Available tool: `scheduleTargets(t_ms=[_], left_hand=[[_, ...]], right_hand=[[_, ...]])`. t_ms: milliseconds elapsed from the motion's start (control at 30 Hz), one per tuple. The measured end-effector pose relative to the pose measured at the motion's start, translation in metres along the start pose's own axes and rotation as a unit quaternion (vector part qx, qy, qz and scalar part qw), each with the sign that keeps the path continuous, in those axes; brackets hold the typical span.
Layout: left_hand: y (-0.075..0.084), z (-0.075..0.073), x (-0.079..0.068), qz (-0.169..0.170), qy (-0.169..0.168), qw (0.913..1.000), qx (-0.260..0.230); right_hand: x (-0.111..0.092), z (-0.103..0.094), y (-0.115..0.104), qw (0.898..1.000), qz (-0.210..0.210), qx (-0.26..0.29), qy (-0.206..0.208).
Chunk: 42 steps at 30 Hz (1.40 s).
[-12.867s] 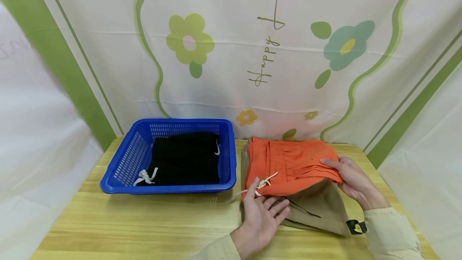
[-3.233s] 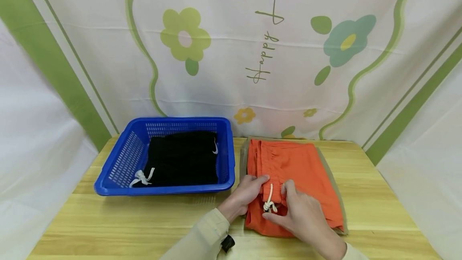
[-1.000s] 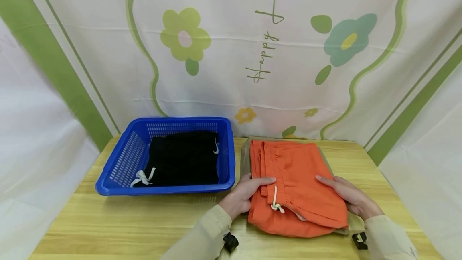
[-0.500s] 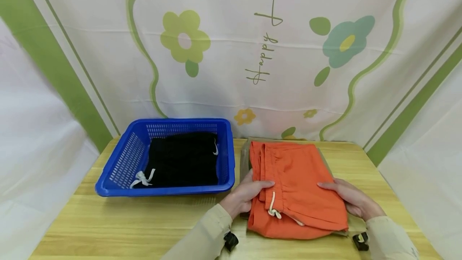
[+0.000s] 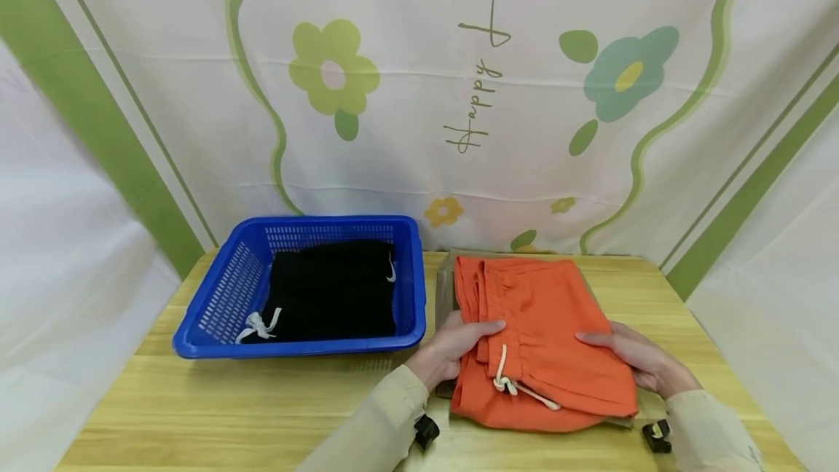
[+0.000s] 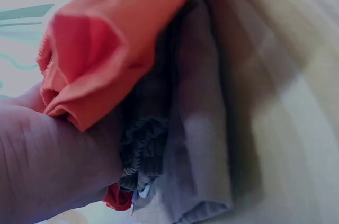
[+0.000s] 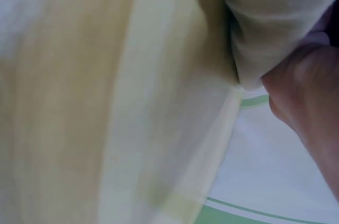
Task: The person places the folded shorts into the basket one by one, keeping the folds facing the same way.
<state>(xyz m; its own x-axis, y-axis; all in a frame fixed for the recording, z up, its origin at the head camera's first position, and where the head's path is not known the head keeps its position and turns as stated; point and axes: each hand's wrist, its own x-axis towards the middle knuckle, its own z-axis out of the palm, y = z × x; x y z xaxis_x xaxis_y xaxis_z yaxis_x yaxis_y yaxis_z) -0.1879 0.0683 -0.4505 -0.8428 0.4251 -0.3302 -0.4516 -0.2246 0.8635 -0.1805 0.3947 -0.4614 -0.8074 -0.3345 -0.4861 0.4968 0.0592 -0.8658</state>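
Observation:
Folded orange shorts (image 5: 557, 312) lie on top of a khaki garment (image 5: 445, 290) at the right of the table. A cream drawstring (image 5: 506, 383) hangs from the waistband. My left hand (image 5: 455, 341) grips the shorts' left edge, thumb on top and fingers underneath, hidden. My right hand (image 5: 639, 355) holds the right edge the same way. In the left wrist view, a dark garment with a gathered waistband (image 6: 143, 139) shows between the orange cloth (image 6: 143, 17) and the khaki cloth (image 6: 196, 91). Khaki cloth (image 7: 275, 23) also meets my right hand in the right wrist view.
Left of the pile stands a blue plastic basket (image 5: 301, 349) with folded black shorts (image 5: 334, 290) in it, their white drawstring tied in a bow. Behind the wooden table (image 5: 262, 414) hangs a white curtain (image 5: 406, 130) with printed flowers.
The orange shorts, earlier lifted and bunched over the khaki garment, now lie flat. My right hand has left the drawstring for the right edge. A second cord end now shows.

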Motion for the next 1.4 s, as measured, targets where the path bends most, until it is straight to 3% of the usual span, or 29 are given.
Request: scheduleTargets(t_ms=[300, 500, 667, 933, 1267, 1400], left_hand=[[0.005, 0.002, -0.004, -0.001, 0.0, 0.9999, 0.011], [0.006, -0.003, -0.006, -0.02, -0.047, 0.9983, -0.027], [0.001, -0.005, -0.004, -0.036, -0.073, 0.9958, -0.042], [-0.002, -0.002, -0.001, -0.029, -0.054, 0.998, -0.015], [-0.002, -0.007, -0.003, -0.023, -0.053, 0.9983, -0.004], [-0.003, -0.006, -0.002, -0.021, -0.049, 0.9986, -0.002]], right_hand=[[-0.009, 0.006, -0.015, 0.999, -0.028, -0.01, 0.023], [-0.016, 0.007, -0.018, 0.999, -0.031, -0.004, 0.011], [-0.013, 0.007, -0.01, 1.0, -0.008, 0.004, 0.007], [-0.004, 0.006, -0.001, 0.998, 0.002, -0.04, 0.039], [-0.003, 0.008, -0.003, 0.995, -0.038, -0.068, 0.062], [-0.001, 0.007, -0.001, 0.992, -0.04, -0.079, 0.089]])
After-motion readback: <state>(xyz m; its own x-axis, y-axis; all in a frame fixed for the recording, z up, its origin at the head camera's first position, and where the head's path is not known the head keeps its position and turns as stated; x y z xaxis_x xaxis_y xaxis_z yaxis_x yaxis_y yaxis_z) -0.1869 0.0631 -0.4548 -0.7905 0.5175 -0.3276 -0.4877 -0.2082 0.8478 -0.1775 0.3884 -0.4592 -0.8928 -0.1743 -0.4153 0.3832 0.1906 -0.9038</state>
